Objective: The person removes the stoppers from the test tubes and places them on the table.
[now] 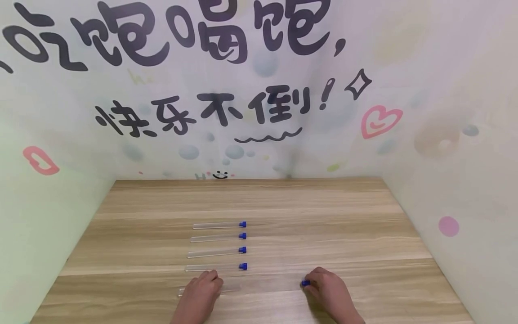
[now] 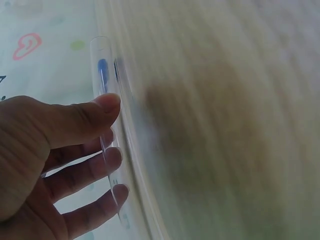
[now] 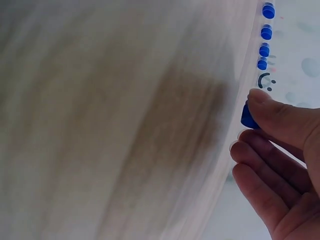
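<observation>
In the head view my left hand [image 1: 201, 292] is at the front of the table, holding a clear test tube [image 1: 231, 288] that lies crosswise. The left wrist view shows the thumb on one side of the tube [image 2: 99, 47] and the fingers on the other; its open end carries no cap. Further right, my right hand [image 1: 332, 290] pinches a small blue cap [image 1: 305, 283] low over the table. Thumb and fingertips hold this cap [image 3: 247, 118] in the right wrist view, apart from the tube.
Several clear tubes with blue caps lie in a column behind my left hand, the nearest capped tube [image 1: 212, 268] close to its fingers. Their caps all point right. The wood-grain table [image 1: 344, 216] meets a printed white backdrop [image 1: 170, 157] at the back and sides.
</observation>
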Demonstrator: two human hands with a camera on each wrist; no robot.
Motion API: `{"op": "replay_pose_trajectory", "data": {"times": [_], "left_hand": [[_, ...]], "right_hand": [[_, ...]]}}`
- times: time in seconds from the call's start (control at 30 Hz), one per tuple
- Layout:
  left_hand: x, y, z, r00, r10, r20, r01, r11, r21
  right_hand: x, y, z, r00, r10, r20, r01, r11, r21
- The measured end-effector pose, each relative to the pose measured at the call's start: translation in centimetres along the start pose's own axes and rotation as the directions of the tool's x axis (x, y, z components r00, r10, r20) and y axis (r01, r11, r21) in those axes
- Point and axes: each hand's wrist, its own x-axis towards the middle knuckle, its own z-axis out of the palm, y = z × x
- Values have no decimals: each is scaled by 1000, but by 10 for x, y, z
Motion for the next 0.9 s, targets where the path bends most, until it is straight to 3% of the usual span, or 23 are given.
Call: {"op": "replay_pose_trajectory", "data": {"times": [0.23, 0.9], "left_hand": [[1, 1, -1, 999, -2, 35, 3, 1000, -24], [0, 1, -2, 991, -22, 129, 27, 999, -34]], "right_hand": [[-2, 3, -1, 997, 26, 74, -26, 1000, 1], [-2, 1, -3, 993, 29, 117, -25, 999, -36]]}}
